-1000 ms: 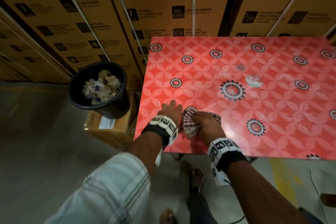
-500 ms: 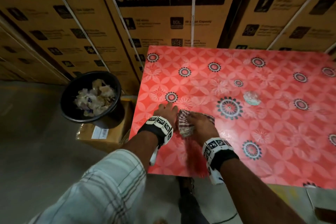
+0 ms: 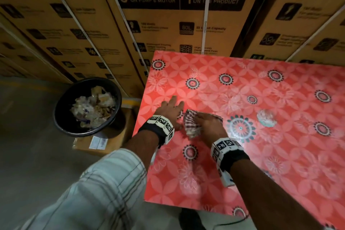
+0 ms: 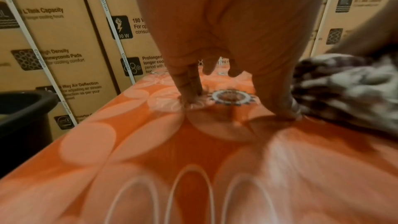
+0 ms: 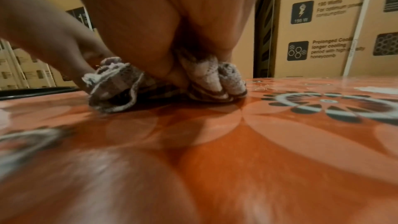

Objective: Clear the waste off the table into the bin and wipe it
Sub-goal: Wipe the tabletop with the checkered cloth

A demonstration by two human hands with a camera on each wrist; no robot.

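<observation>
A red flower-patterned table (image 3: 242, 164) fills the right of the head view. My right hand (image 3: 209, 124) grips a bunched checked cloth (image 3: 191, 125) and presses it on the table near the left edge; the cloth (image 5: 163, 86) shows crumpled under the palm. Beside it my left hand (image 3: 170, 109) rests flat on the table with fingers spread, its fingertips (image 4: 190, 96) touching the surface. A crumpled white and teal piece of waste (image 3: 267, 120) lies on the table to the right of the cloth. The black bin (image 3: 87, 106) stands on the floor left of the table, holding crumpled waste.
Stacked cardboard cartons (image 3: 168, 15) form a wall right behind the table and bin. A small cardboard box (image 3: 104, 140) sits under the bin. Grey floor (image 3: 28, 155) lies to the left. A foot (image 3: 190, 218) shows below the table's near edge.
Both hands and the cloth have slid farther from the table's near edge toward the cartons. The right hand keeps its grip on the cloth.
</observation>
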